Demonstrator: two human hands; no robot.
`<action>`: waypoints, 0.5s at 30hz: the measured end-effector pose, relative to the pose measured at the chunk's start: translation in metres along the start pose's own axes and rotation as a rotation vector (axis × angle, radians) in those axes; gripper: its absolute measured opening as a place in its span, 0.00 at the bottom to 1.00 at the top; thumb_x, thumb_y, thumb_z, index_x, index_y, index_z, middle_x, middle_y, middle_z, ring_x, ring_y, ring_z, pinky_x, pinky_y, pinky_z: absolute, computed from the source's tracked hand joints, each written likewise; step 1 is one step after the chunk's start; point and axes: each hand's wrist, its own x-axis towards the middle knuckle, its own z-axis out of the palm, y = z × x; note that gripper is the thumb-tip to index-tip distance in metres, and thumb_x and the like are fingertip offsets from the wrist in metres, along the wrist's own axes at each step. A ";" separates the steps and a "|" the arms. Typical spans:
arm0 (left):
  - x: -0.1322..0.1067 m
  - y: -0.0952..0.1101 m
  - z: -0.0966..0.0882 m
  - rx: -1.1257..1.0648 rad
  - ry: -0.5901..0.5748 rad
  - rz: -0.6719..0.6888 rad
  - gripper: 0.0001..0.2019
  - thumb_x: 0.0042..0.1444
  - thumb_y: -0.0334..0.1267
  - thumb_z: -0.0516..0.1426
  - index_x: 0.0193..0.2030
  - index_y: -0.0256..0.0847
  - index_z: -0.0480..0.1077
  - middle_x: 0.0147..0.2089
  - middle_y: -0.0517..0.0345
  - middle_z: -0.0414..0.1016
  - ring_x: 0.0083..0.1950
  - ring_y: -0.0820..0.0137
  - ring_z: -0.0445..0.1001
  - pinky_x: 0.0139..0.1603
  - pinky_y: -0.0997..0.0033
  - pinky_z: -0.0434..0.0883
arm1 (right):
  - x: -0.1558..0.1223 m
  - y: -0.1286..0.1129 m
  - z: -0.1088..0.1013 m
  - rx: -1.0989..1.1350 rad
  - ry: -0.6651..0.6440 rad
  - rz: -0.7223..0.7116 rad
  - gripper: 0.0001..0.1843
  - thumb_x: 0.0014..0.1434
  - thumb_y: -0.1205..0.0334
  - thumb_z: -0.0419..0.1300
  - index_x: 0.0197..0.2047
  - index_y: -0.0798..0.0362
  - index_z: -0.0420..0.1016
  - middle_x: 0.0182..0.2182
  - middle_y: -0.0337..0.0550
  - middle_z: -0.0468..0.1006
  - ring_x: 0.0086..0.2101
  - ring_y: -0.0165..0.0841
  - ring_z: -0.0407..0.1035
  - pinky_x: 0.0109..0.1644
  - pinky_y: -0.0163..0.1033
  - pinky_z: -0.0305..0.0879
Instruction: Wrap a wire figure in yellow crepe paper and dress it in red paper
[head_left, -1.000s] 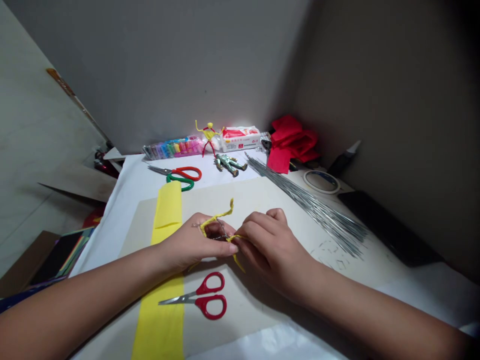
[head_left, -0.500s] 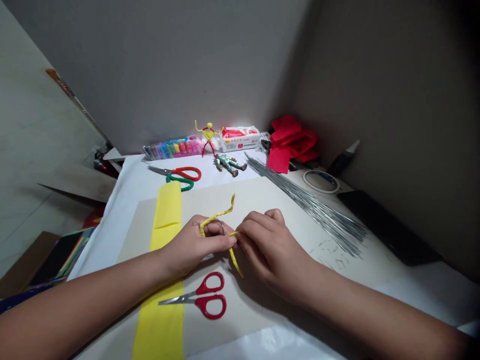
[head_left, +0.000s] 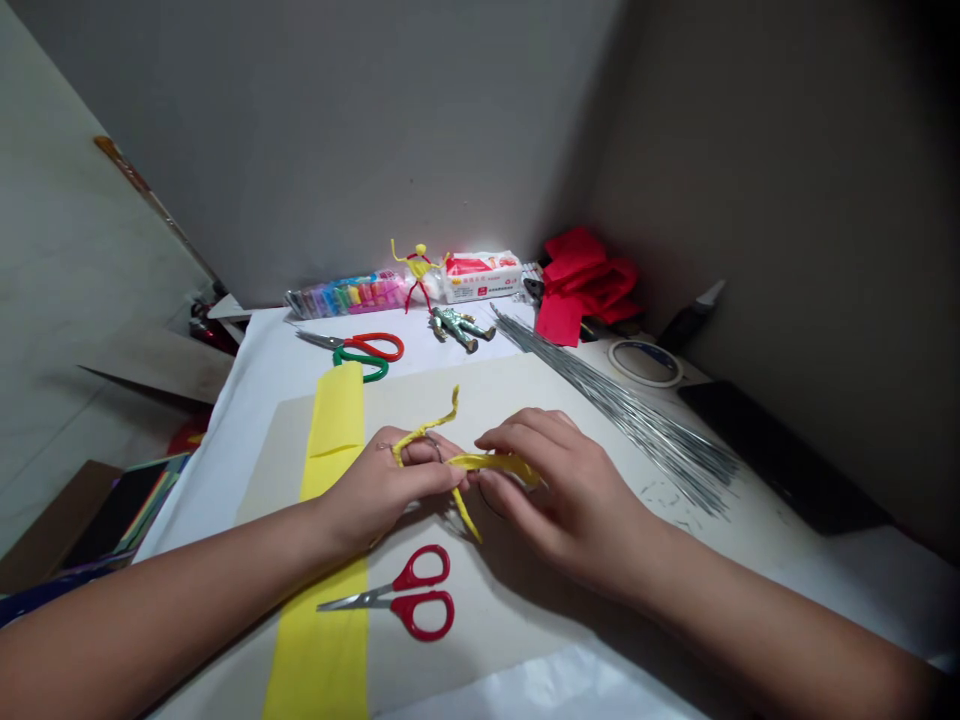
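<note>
My left hand (head_left: 394, 485) pinches a wire shape wrapped in yellow crepe paper (head_left: 431, 430) between thumb and fingers. One wrapped arm of it curves up above the hand, another end points down below the thumb, and a bare wire loop shows among the fingers. From the pinch, a flat yellow paper strip (head_left: 495, 463) runs right into my right hand (head_left: 559, 490). That hand is loosely curled around the strip, its thumb and forefinger apart; the strip's far end is hidden in the palm. Small red-handled scissors (head_left: 420, 595) lie below the hands, across a long yellow crepe paper sheet (head_left: 322, 640).
Red-and-green-handled scissors (head_left: 367, 350) lie behind the yellow sheet. A bundle of metal wires (head_left: 630, 410) lies to the right, near a tape roll (head_left: 645, 363) and a black tablet-like slab (head_left: 780, 455). A yellow-red wire figure (head_left: 418, 270), a silvery figure (head_left: 459, 328) and red crepe paper (head_left: 581, 285) are behind.
My right hand has loosened its tight pinch and shifted slightly right, its fingers spreading. More of the yellow strip shows between the hands. The wrapped wire shape has tilted slightly left.
</note>
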 end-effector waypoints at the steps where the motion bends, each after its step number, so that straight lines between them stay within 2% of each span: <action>1: 0.000 0.000 -0.001 -0.011 0.001 0.001 0.06 0.48 0.32 0.61 0.21 0.37 0.74 0.31 0.56 0.73 0.37 0.69 0.69 0.40 0.70 0.66 | -0.001 0.001 0.000 -0.002 -0.004 -0.012 0.09 0.58 0.69 0.55 0.44 0.54 0.68 0.35 0.45 0.72 0.37 0.36 0.64 0.42 0.42 0.57; 6: 0.001 0.000 -0.002 0.005 0.015 0.003 0.06 0.47 0.31 0.60 0.21 0.37 0.75 0.31 0.55 0.73 0.38 0.67 0.70 0.40 0.71 0.66 | -0.004 0.009 0.005 -0.022 0.022 -0.035 0.17 0.53 0.77 0.55 0.45 0.53 0.66 0.36 0.46 0.72 0.38 0.36 0.64 0.42 0.41 0.59; 10: 0.001 0.002 -0.004 0.033 0.019 0.029 0.06 0.47 0.30 0.59 0.23 0.38 0.77 0.33 0.54 0.75 0.40 0.65 0.71 0.43 0.70 0.67 | -0.004 0.013 0.003 0.055 0.046 -0.021 0.14 0.52 0.78 0.52 0.39 0.53 0.67 0.33 0.45 0.72 0.34 0.35 0.64 0.38 0.39 0.61; 15: 0.001 0.002 -0.006 0.056 0.019 0.039 0.07 0.47 0.30 0.58 0.24 0.39 0.78 0.34 0.54 0.75 0.41 0.65 0.71 0.44 0.69 0.66 | -0.003 0.011 -0.003 0.116 0.034 -0.012 0.14 0.52 0.79 0.48 0.37 0.54 0.68 0.31 0.44 0.71 0.33 0.33 0.64 0.36 0.37 0.60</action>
